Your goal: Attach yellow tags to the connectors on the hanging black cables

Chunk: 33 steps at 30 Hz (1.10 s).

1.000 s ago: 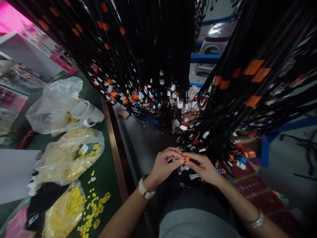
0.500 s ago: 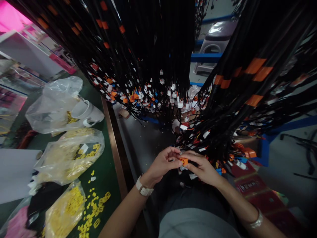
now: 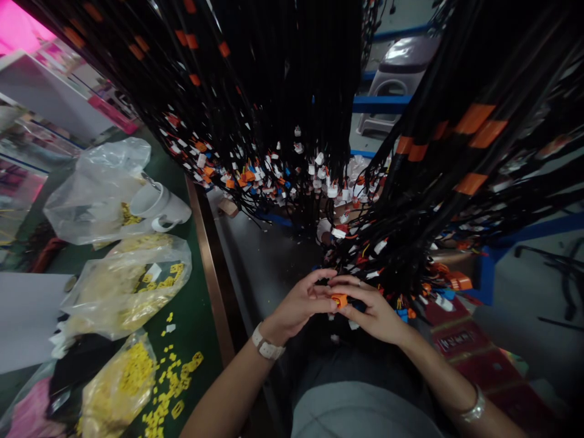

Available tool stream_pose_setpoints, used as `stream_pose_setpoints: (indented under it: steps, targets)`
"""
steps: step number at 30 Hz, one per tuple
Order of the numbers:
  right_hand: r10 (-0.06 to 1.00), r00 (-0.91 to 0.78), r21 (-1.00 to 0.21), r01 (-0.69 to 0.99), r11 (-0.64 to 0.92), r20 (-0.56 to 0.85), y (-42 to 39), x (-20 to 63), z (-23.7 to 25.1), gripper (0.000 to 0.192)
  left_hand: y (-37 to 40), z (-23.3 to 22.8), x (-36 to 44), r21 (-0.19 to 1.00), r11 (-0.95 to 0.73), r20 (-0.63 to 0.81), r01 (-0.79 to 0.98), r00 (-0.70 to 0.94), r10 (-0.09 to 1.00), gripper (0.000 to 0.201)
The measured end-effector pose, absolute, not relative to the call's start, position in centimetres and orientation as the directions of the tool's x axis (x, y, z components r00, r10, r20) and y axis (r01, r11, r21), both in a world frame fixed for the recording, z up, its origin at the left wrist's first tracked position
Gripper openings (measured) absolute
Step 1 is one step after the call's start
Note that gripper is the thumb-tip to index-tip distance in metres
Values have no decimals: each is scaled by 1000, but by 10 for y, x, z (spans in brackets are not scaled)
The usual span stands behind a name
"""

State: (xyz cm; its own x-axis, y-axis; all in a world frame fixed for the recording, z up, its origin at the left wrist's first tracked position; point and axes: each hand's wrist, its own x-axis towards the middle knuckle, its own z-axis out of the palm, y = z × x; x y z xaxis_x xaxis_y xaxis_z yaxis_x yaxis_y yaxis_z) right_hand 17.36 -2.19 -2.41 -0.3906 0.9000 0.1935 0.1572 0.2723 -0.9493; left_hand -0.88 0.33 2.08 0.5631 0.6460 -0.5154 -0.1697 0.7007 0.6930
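Between my two hands, in the lower middle of the view, sits an orange connector [image 3: 339,300]. My right hand [image 3: 371,307] has thumb and fingers closed around it from the right. From the left, the thumb and fingers of my left hand [image 3: 303,304] press at its near face; whether they pinch some small piece there is hidden. Just beyond my hands hangs a bundle of black cables [image 3: 396,237] with white, orange and blue connectors at its lower ends.
Left, a green table [image 3: 201,316] carries loose yellow pieces [image 3: 173,383], plastic bags of them [image 3: 132,292] and a white mug [image 3: 159,204]. More black cables [image 3: 274,79] hang ahead. A blue frame [image 3: 488,274] stands right, a grey stool [image 3: 392,79] behind.
Both hands stay around the orange connector in nearly the same spot. The left fingers have shifted slightly against it, and the view has moved a little.
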Motion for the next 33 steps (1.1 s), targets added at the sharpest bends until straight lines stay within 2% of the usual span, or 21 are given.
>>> stream_pose_setpoints:
  steps: [6,15,33]
  targets:
    - [917,-332,-958,103,267,220,-23,171,-16,26,2,22,-4,713,677,-494,-182,555,670,54]
    - [906,-373,-966,80,245,199,-23,174,-20,26,0,22,-3,725,664,-469,-182,576,670,50]
    - [879,-413,-920,192,342,241,-25,173,-19,30,-5,22,7,764,618,-490,-186,456,743,35]
